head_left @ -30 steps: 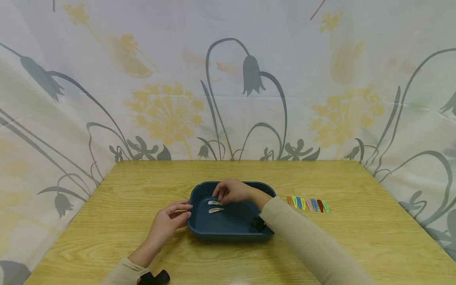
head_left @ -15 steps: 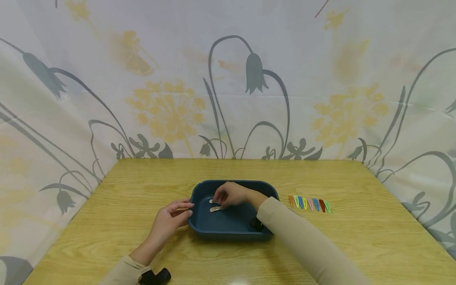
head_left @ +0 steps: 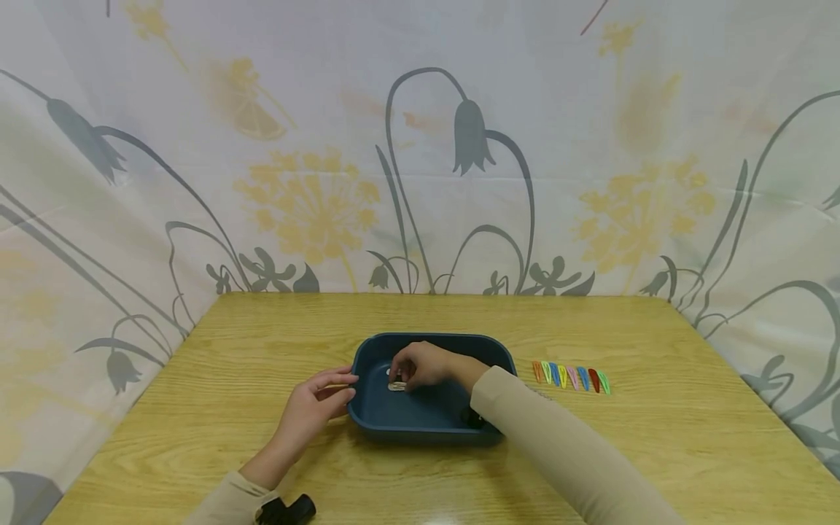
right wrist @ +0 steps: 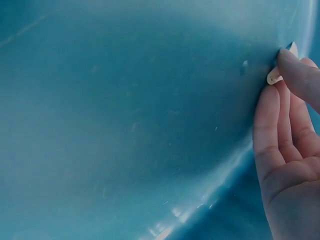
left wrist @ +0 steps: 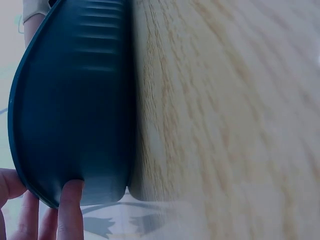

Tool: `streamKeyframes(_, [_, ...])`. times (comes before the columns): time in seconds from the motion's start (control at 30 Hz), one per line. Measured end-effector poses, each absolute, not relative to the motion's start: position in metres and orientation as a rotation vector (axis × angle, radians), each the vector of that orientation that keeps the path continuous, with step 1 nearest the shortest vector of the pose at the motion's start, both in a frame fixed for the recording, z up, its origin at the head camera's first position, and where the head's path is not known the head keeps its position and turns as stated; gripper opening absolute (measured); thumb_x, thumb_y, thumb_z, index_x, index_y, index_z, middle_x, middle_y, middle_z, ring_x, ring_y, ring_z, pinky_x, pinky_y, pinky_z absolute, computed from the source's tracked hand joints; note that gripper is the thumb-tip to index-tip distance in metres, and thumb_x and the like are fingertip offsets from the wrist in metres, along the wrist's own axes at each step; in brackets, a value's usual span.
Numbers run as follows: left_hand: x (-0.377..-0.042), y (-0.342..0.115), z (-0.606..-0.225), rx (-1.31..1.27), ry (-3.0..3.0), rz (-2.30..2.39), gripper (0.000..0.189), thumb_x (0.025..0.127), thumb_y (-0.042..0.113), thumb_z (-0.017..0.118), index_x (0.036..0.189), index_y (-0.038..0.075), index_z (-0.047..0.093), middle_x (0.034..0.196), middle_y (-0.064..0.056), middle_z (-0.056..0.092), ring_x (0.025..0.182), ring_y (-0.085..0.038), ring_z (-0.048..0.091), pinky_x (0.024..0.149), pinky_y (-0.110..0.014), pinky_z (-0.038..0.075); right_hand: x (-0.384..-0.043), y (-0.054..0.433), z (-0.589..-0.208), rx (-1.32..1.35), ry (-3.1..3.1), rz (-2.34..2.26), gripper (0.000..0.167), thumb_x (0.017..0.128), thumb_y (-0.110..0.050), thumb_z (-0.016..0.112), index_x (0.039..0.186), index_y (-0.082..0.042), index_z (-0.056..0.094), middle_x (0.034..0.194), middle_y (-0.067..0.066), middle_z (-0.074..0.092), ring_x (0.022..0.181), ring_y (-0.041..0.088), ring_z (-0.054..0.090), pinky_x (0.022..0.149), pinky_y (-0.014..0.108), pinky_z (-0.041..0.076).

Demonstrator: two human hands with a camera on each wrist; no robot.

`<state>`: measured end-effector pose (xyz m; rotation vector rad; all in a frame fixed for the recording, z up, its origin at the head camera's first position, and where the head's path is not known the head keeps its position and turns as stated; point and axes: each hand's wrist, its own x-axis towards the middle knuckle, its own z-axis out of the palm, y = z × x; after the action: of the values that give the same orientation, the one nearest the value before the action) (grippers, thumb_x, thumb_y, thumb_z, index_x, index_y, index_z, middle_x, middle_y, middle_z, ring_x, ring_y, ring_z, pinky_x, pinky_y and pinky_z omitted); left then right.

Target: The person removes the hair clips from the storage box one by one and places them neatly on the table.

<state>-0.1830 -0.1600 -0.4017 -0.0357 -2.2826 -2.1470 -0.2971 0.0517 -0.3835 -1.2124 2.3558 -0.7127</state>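
My right hand reaches into the blue plastic basin. In the right wrist view, its thumb and fingers pinch a pale snap hair clip close to the basin floor. From the head, a pale hair clip shows at the fingertips. A second one peeks out just beyond them, mostly hidden by the hand. My left hand holds the left side of the basin at its rim. The left wrist view has one finger lying along the outer wall and others at the rim.
To the right of the basin, several coloured hair clips lie in a row on the wooden table. A flower-patterned cloth hangs behind the table. A black wrist camera sits at the left sleeve.
My right fingers have shifted slightly nearer, from the farther clip onto the nearer one, now covering more of both. The left hand stays at the basin's rim.
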Motion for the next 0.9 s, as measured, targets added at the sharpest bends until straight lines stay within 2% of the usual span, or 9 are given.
streamKeyframes(0.23, [-0.183,-0.160,-0.401,-0.021,-2.294,-2.139,0.027,0.086,-0.005,0.061,0.111,-0.011,0.061,0.132,-0.016,0.049,0.106,-0.031,0.058,0.075,-0.033,0.056,-0.298,0.055,-0.383,-1.237,2.346,-0.736,0.022,0.084,0.004,0.064,0.103,-0.006,0.068,0.075,-0.004,0.060,0.065,0.006,0.054,0.059,0.020,0.047])
streamKeyframes(0.53, [-0.181,-0.158,-0.399,-0.015,-2.288,-2.144,0.026,0.086,-0.006,0.060,0.112,-0.011,0.061,0.132,-0.015,0.049,0.107,-0.032,0.057,0.075,-0.033,0.056,-0.304,0.056,-0.382,-1.177,2.343,-0.882,0.023,0.083,0.005,0.065,0.104,-0.003,0.066,0.074,-0.001,0.060,0.065,0.008,0.055,0.059,0.021,0.048])
streamKeyframes(0.9, [-0.181,-0.158,-0.398,-0.005,-2.280,-2.125,0.025,0.086,-0.004,0.061,0.110,-0.011,0.062,0.130,-0.015,0.051,0.105,-0.030,0.059,0.075,-0.033,0.056,-0.300,0.061,-0.364,-1.181,2.286,-1.038,0.024,0.085,0.004,0.063,0.109,0.000,0.063,0.079,0.003,0.059,0.069,0.013,0.057,0.063,0.024,0.051])
